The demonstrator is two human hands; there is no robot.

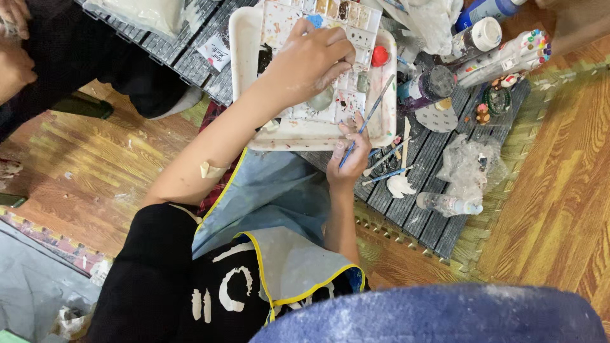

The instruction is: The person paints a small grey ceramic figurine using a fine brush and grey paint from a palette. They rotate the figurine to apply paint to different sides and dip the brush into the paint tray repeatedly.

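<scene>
Head view: left hand [309,60] pinches a small grey figure [322,100], likely fragile, over the paint tray [241,38]; right hand [348,155] clamps a light, stiff brush [365,122] mid-shaft

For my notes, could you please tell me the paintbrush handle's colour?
Blue, on the paintbrush in the right hand; head view.

Craft workspace: paint palette [381,121], brushes [386,176], paint bottles [473,39].

Black printed shirt, pale blue apron [273,190] with yellow trim.
</scene>
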